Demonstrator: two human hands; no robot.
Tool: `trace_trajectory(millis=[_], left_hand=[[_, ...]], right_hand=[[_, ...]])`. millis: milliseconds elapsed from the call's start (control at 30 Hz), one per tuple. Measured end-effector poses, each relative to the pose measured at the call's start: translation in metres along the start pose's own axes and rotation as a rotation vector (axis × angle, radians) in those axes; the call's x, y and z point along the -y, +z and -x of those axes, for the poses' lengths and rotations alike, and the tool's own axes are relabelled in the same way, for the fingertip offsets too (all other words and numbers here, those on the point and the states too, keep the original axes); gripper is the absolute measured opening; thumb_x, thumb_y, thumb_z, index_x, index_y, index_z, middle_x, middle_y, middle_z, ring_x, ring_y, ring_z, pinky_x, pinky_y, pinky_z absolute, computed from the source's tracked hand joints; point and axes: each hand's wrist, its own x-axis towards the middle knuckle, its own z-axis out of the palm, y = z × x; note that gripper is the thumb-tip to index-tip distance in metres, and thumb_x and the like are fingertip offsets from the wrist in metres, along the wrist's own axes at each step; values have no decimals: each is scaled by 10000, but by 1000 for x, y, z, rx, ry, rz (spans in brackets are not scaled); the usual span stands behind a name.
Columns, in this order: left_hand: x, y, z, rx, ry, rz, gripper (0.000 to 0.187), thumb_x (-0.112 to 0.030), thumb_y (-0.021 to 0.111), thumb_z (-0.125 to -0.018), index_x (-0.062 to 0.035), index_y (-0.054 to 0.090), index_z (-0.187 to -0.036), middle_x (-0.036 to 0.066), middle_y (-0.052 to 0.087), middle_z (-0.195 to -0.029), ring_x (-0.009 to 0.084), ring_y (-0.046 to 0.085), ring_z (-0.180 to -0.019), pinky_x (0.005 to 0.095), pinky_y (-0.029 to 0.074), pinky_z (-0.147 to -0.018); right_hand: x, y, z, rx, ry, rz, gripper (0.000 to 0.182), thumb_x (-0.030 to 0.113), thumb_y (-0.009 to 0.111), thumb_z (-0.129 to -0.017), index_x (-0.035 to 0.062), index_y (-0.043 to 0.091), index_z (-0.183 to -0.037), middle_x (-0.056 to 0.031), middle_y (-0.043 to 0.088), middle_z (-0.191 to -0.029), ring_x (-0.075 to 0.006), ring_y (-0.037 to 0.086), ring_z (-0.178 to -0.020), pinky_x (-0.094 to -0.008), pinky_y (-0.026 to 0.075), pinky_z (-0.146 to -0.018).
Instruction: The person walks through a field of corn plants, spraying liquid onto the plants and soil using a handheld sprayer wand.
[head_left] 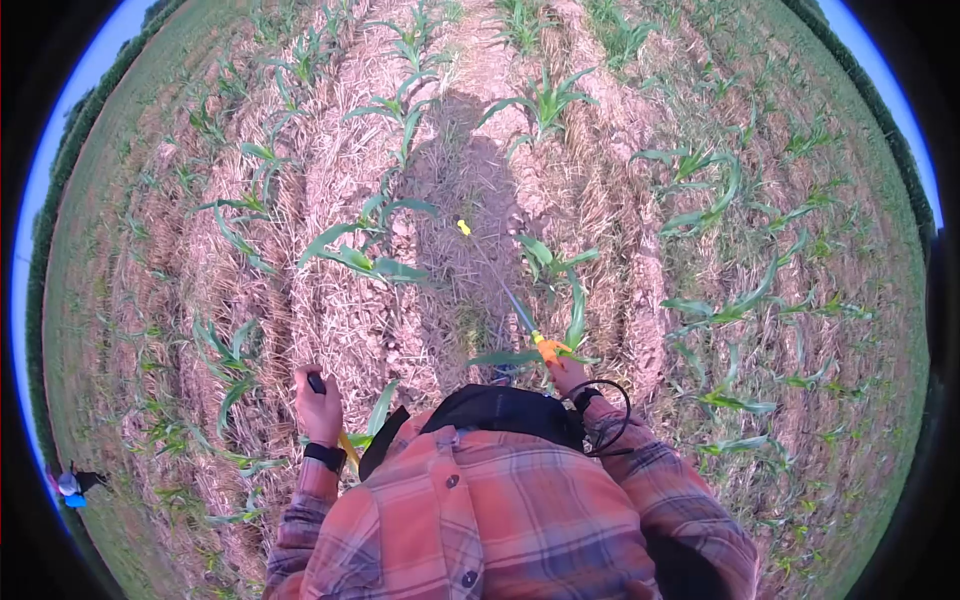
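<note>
My right hand (568,376) is closed around the orange grip (549,349) of a spray wand. The thin wand tube (519,311) slants forward and left, ending in a yellow nozzle (463,228) over the soil between two plant rows. A black hose (627,415) loops beside my right wrist. On the left, my left hand (319,408) is wrapped round the black handle (316,382) of a lever, whose yellow part (348,446) shows behind my wrist. Between my hands, a black strap or bag (505,410) crosses my waist over a plaid shirt.
Rows of young corn plants (362,262) run away from me on both sides, with another corn plant (545,103) ahead right. Dry straw (480,180) litters the ground. Leaves grow close to both hands. Another person (70,485) appears at the far left edge.
</note>
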Motion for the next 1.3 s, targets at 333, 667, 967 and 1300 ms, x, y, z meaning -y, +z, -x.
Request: trace_trajectory(millis=[333,667,967,1300], left_hand=[[-40,38,-33,40,24,33,178,-43,556,-712,-41,479,-873,96,474,-681,188,488,-566,308,405,-526],[-58,82,-98,116,94,39,197,-29,565,-712,-55,468,-882,85,469,-618,170,455,-508,298,390,-501],[-61,109,-202,134,48,170,162,-39,559,-728,-58,466,-859,47,410,-565,135,397,-493,276,357,-479],[-46,109,-265,112,-48,200,187,-41,567,-721,-56,467,-878,57,443,-567,149,432,-510,295,370,-504]], right_hand=[[-40,-94,-11,-514,239,-541,255,271,508,-822,43,490,-709,-30,468,-500,-103,429,-366,-253,329,-315],[-23,-122,-51,-797,316,-636,270,275,492,-835,46,474,-695,-16,435,-463,-107,405,-326,-264,316,-285],[72,-65,-135,-521,301,-287,271,299,512,-820,39,510,-745,-27,476,-508,-110,433,-353,-252,344,-312],[187,-9,-213,-96,-151,349,294,313,500,-798,23,544,-775,-84,558,-588,-201,560,-542,-331,425,-516]])
